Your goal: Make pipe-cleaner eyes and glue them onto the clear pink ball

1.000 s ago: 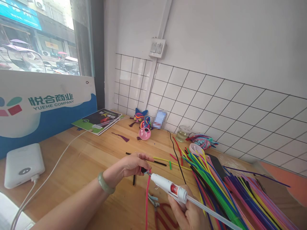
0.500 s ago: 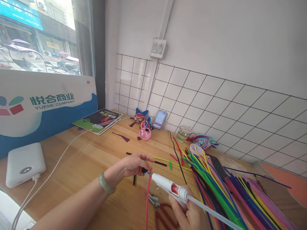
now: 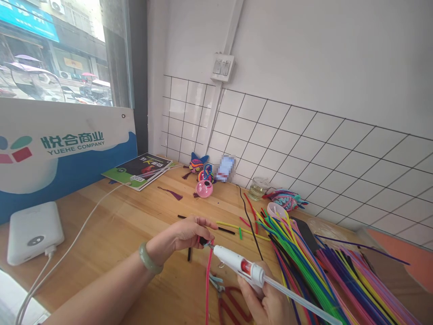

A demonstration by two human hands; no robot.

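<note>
My left hand (image 3: 192,232), with a green bangle (image 3: 149,259) at the wrist, pinches a small dark piece (image 3: 203,241) between thumb and fingers. From it a pink pipe cleaner (image 3: 207,289) hangs down toward the bottom edge. Wrapped round the handle of a white glue gun (image 3: 237,264) is my right hand (image 3: 265,295). The gun's metal tip meets the dark piece or sits very close to it; the exact contact is too small to tell. A long clear glue stick (image 3: 301,300) sticks out of the gun's back. Red-handled scissors (image 3: 230,302) lie just below the gun.
Bundles of coloured pipe cleaners (image 3: 304,266) cover the right side. A glass jar (image 3: 259,188), pink dish (image 3: 204,188), phone (image 3: 225,168) and woven figures (image 3: 197,163) stand along the wall. A power bank (image 3: 35,232) with a white cable and a booklet (image 3: 138,171) lie left.
</note>
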